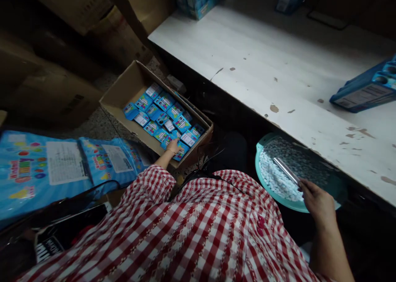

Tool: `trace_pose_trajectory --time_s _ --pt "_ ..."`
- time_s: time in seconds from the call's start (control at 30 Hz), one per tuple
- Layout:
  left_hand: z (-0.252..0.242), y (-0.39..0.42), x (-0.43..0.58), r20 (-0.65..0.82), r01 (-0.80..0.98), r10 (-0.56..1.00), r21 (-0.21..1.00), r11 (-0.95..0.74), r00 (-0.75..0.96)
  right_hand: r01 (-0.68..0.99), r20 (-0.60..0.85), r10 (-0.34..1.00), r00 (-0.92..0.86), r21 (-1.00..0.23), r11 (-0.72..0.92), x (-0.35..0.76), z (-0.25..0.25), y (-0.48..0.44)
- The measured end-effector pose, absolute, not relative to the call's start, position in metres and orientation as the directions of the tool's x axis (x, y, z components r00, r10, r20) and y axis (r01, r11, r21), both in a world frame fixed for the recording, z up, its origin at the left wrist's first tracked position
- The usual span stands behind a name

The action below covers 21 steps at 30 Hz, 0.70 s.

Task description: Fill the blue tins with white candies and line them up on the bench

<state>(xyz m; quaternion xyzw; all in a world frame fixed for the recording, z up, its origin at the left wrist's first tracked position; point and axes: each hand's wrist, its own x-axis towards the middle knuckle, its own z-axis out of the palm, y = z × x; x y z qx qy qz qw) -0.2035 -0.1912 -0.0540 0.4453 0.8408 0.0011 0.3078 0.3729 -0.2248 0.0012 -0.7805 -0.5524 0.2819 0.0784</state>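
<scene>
A person in a red and white checked shirt (173, 228) leans over the work. The left hand (173, 146) reaches down into a cardboard box (133, 88). The hand is open, and its fingers (177, 143) lie flat on small blue packets (163, 119). It does not seem to grip any one packet. The packets lie close together and fill most of the box. The box sits low, beside the long edge of the tabletop (262, 67).

The right hand (315, 201) is closed around a shiny tube (286, 170). The tube tilts down, and its far end points over a round teal tray (259, 170). The tray sits low, just under the edge of the tabletop. A pile of small white bits (275, 181) lies in the tray, near the hand.

The tabletop is white with chipped paint. A blue box (365, 88) lies on it at the right, and a stack of blue boxes (198, 1) stands at the far end. Big blue printed bags (40, 170) lie at the left, and brown cardboard boxes (52, 88) are piled behind them.
</scene>
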Motion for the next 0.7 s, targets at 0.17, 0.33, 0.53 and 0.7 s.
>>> trace_pose_trajectory --time_s 0.17,0.33,0.53,0.7 --pt "0.015 -0.144 -0.161 -0.238 0.328 0.834 0.839 0.434 -0.497 0.807 -0.307 0.925 0.224 -0.474 -0.352 0.381 -0.006 -0.229" --pt "0.073 -0.106 -0.056 -0.492 -0.368 0.864 0.827 0.425 -0.107 0.838 -0.294 0.939 0.180 -0.454 -0.303 0.375 -0.007 -0.240" --pt "0.068 -0.118 0.048 -0.610 -0.156 0.733 0.727 0.669 0.300 0.905 -0.342 0.905 0.254 -0.246 -0.347 0.379 0.014 -0.255" --pt "0.043 -0.147 0.066 -0.494 0.324 0.689 0.869 0.373 0.531 0.921 -0.406 0.870 0.278 -0.145 -0.362 0.379 0.029 -0.259"
